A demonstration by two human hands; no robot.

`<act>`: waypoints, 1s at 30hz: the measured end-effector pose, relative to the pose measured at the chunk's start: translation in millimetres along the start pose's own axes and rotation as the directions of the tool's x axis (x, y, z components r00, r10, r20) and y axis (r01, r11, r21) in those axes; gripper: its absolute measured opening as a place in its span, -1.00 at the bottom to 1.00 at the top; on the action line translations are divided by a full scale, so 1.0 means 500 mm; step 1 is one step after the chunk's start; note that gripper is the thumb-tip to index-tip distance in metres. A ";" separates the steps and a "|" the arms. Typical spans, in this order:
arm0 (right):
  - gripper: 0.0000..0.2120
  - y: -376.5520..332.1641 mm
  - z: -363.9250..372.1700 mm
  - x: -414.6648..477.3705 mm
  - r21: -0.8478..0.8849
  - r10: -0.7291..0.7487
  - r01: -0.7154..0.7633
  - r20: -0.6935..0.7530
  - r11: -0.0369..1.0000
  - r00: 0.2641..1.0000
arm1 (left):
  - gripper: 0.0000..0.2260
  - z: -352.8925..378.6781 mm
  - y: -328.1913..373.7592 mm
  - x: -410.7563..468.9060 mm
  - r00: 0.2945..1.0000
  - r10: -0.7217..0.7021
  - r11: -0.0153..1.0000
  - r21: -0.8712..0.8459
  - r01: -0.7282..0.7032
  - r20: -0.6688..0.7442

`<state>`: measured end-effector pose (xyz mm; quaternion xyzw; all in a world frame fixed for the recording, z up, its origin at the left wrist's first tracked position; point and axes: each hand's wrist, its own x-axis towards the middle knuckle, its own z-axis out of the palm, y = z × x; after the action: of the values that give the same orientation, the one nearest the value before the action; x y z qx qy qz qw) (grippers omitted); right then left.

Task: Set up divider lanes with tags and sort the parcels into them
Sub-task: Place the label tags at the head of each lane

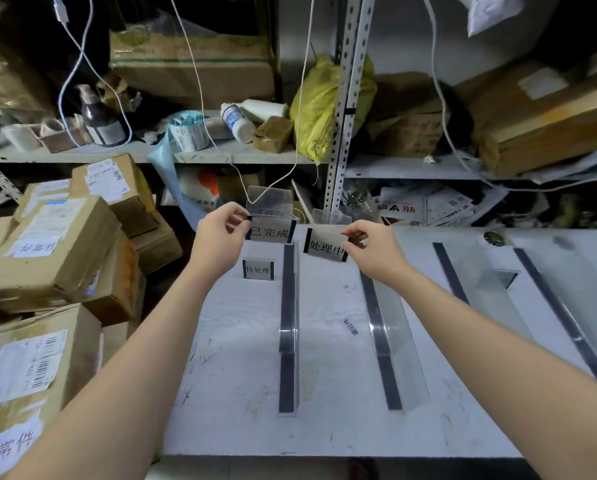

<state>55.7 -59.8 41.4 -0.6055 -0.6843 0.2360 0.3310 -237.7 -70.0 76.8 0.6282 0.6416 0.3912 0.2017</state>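
Head view: brown parcels (47, 258) are piled at the far left, beside the white table (238, 393), and several carry white labels. The left hand (221, 237) reaches over the table's far end. Its thumb and fingers pinch the left edge of a clear holder (269, 202), whose lower strip bears the left tag (271, 232), printed 已完成. Whether the holder touches the table cannot be told.

Just nearer the person, a small tag (259, 269) printed 待处理 stands upright on the table. It sits left of the first divider (288, 323), a clear strip with a dark base running from far to near. The held holder hangs just beyond this divider's far end.

Right of that, the right tag (326, 247), printed 处理中, is tilted and held off the table. The right hand (373, 251) clamps its right edge between thumb and curled fingers. The two held tags are near each other but apart.

A small white slip (350, 329) lies flat between the first divider and the second divider (382, 341). Further right, the third divider (451, 271) and fourth divider (564, 317) run the same way. A clear stand (505, 277) sits between them.

Behind the table, a shelf (221, 155) holds bottles, boxes and a yellow bag (318, 105).
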 end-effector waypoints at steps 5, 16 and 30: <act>-0.88 0.057 -0.021 0.020 0.030 0.040 -0.041 0.042 0.999 0.998 | -0.97 0.059 0.035 0.020 0.999 -0.025 1.000 -0.019 0.024 -0.021; -0.86 0.181 0.014 0.077 -0.001 0.054 -0.055 0.261 0.998 0.964 | -0.95 0.166 0.049 0.061 0.995 -0.090 0.996 0.006 0.091 -0.036; -0.84 0.238 0.161 0.079 -0.133 0.204 -0.167 0.361 0.977 0.910 | -0.96 0.174 -0.018 0.109 0.998 -0.062 0.998 0.021 0.062 0.019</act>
<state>74.2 3.8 -92.0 -0.6275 -0.6848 0.3429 0.1406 -185.4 5.1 29.3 0.6138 0.6626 0.3721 0.2138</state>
